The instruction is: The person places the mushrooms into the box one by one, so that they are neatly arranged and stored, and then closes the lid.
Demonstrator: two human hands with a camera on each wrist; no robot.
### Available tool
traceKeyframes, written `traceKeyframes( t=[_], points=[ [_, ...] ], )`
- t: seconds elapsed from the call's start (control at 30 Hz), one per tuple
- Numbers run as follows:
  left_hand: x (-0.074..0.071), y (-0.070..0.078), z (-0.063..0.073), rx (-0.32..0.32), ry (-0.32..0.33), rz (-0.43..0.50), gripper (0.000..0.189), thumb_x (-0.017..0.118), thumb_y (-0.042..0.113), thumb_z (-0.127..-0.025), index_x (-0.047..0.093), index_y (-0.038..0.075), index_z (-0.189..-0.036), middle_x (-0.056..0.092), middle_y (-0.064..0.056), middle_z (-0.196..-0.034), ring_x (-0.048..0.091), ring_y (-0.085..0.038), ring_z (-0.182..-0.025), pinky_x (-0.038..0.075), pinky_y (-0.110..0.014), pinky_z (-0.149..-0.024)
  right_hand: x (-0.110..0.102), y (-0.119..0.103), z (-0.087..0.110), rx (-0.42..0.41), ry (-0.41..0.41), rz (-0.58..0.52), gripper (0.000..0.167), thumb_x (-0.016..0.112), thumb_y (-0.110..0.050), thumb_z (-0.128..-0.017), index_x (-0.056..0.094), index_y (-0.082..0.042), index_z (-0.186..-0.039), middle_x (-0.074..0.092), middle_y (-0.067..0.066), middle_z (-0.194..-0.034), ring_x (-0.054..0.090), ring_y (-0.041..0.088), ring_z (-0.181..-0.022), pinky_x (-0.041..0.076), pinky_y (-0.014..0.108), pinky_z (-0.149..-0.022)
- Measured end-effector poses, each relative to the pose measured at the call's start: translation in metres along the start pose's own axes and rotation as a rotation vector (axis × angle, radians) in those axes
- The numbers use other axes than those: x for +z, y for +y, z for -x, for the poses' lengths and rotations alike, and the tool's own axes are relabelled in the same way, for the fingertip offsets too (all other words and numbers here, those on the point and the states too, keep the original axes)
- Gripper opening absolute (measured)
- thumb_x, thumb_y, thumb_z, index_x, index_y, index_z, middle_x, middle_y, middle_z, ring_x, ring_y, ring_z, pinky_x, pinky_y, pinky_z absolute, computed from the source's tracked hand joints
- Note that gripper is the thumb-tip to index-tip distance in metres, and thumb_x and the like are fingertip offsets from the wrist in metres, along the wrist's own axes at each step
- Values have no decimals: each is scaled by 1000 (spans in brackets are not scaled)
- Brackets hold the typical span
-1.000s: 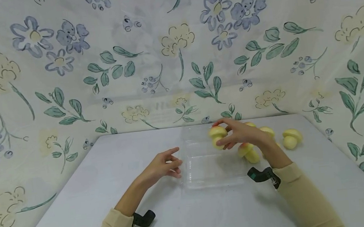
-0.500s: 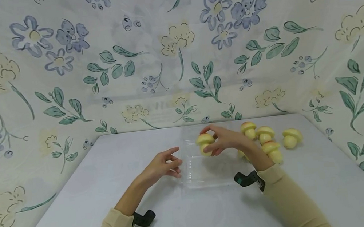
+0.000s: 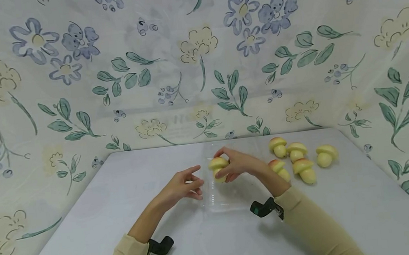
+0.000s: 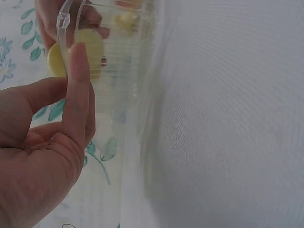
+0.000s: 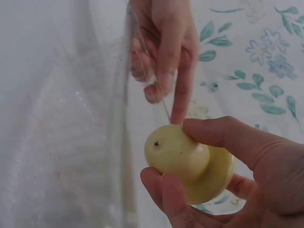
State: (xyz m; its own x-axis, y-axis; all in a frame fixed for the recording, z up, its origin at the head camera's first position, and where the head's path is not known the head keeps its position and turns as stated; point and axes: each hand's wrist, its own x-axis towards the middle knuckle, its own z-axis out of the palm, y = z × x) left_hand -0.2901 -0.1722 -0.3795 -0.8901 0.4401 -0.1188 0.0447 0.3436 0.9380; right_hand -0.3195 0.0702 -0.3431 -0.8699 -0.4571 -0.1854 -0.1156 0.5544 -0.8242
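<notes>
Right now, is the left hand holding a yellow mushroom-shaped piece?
No, the left hand is beside the clear plastic container, while the right hand grips the yellow mushroom-shaped piece.

Soft, dull light is falling on the clear box [image 3: 230,201]. Its left side is showing tiny shines. Faint shadows are lying beside it. The right wrist view is blurring it.

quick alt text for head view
A right hand holds a yellow mushroom-shaped piece at a clear container on a white table. The left hand is beside the container; five more pieces lie to the right, before a floral backdrop.
</notes>
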Motion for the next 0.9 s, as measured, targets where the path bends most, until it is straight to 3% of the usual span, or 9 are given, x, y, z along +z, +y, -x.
traceKeyframes(
  t=[0.37, 0.9],
  points=[
    [0, 0, 1, 16, -12, 17, 71, 63, 12, -96, 24, 3, -155, 56, -25, -112, 67, -15, -73, 63, -31, -73, 20, -3, -10, 29, 33, 55, 66, 83, -24, -80, 45, -17, -133, 56, 11, -117, 66, 19, -76, 62, 28, -68],
    [-2, -3, 0, 22, -8, 4, 71, 63, 13, -96, 25, 2, -154, 57, -24, -111, 67, -15, -72, 63, -30, -72, 24, -3, -9, 97, 51, 60, 62, 77, -19, -86, 44, -17, -138, 55, 13, -124, 62, 20, -85, 62, 28, -73]
  ],
)
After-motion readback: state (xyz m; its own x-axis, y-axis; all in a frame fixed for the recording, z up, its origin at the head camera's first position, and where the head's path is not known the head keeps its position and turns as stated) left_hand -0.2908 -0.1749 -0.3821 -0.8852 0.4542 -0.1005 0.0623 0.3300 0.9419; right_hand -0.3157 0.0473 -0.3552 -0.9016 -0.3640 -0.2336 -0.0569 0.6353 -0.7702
